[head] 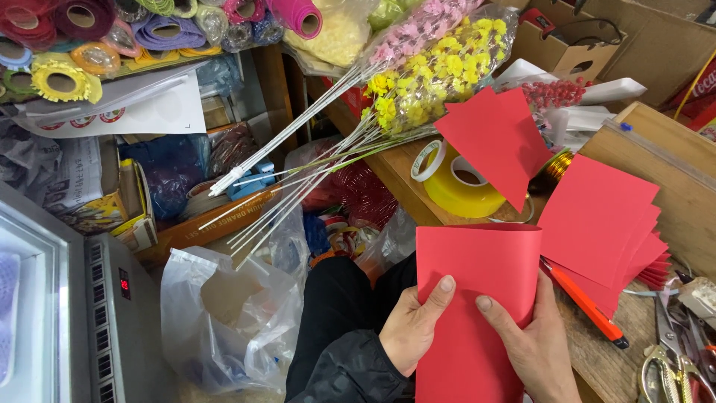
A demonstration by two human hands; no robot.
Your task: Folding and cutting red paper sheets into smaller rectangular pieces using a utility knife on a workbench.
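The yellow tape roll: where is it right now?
In the head view, the yellow tape roll lies on the wooden table, right of centre, under the dried flower stems and beside a red paper sheet.

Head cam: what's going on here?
A person holds a red paper sheet in both hands, left hand and right hand gripping its edges, and it curves between them. More red sheets lie fanned on the wooden workbench, beside a yellow tape roll, an orange cutter and yellow artificial flowers.
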